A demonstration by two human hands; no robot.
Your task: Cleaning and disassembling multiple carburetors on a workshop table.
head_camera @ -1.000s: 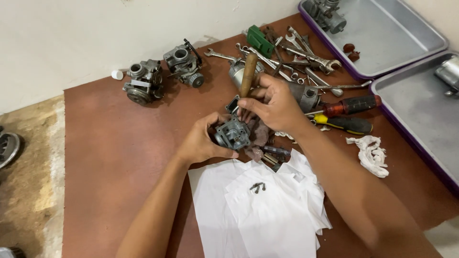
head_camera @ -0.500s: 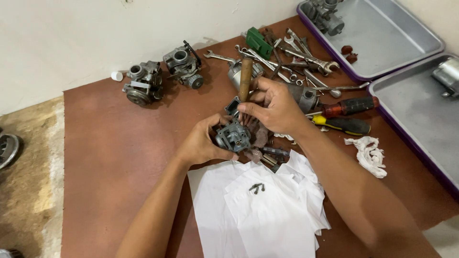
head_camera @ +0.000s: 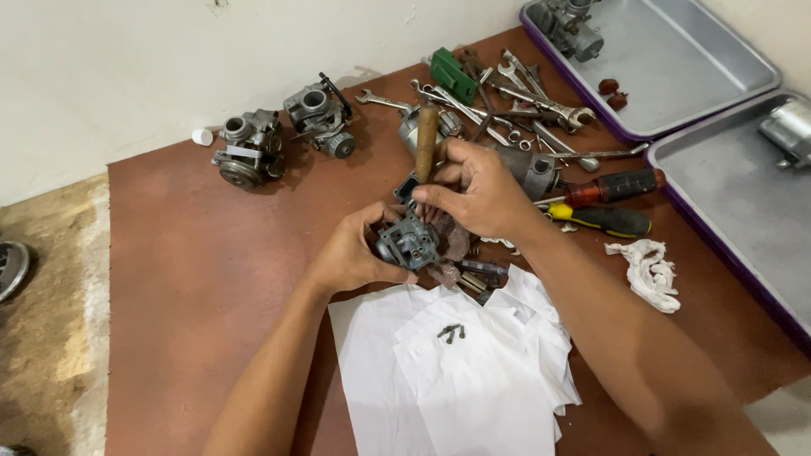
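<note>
Two bare hands work over a brown table (head_camera: 194,279), the largest thing in view; at 2 o'clock two grey metal trays (head_camera: 684,59) lie side by side, the upper one holding an engine part (head_camera: 568,19) in its far corner and two small red pieces (head_camera: 612,93) near its lower edge; white paper sheets (head_camera: 473,371) spread at 6 o'clock, with a few small dark screws (head_camera: 450,332) lying on them; at 12 o'clock sits a heap of wrenches (head_camera: 515,97) with a green block (head_camera: 454,76) at its upper left; at 10 o'clock two grey carburetors (head_camera: 283,131) stand close together near the wall, a small white cap (head_camera: 203,137) just left of them; at 3 o'clock a red-handled screwdriver (head_camera: 612,186) and a yellow-and-black screwdriver (head_camera: 600,218) lie nearly parallel, and a crumpled white rag (head_camera: 646,272) rests below them; at the centre the left hand (head_camera: 355,253) grasps a small grey carburetor body (head_camera: 407,242), fingers wrapped around its left side, holding it just above the top edge of the paper; the right hand (head_camera: 477,190) is clenched around a wooden-handled tool (head_camera: 427,139), the handle standing up toward 12 o'clock and its lower end meeting the carburetor body; the tip itself is hidden behind the fingers.
</note>
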